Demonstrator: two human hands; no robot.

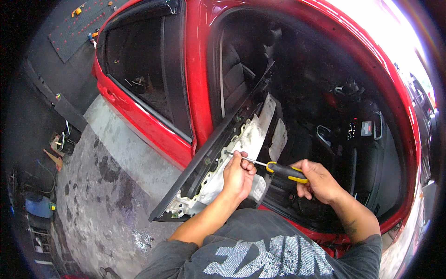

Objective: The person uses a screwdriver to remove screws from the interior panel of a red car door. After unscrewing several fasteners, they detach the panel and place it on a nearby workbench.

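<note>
Right hand [316, 179] closed on the black-and-yellow handle of a screwdriver [285, 171]; left hand [238, 179] has its fingers closed about the shaft near the tip. The tip is at the holed, pale edge of a dark door panel [199, 166], which stands slanted before the person, beside the open red car [200, 60]. Whether the tip sits in a fastener is hard to make out. Risk, as judged: an off-axis push or poor seating could make the tip slip, scratching the panel or jabbing the nearby left fingers. Floor [111, 195]: grey, dark-blotched, paler beside the car. Room: dim at left, with a blue container [39, 206] and, higher up, a red-dotted board [76, 32]; glare upper right.
</note>
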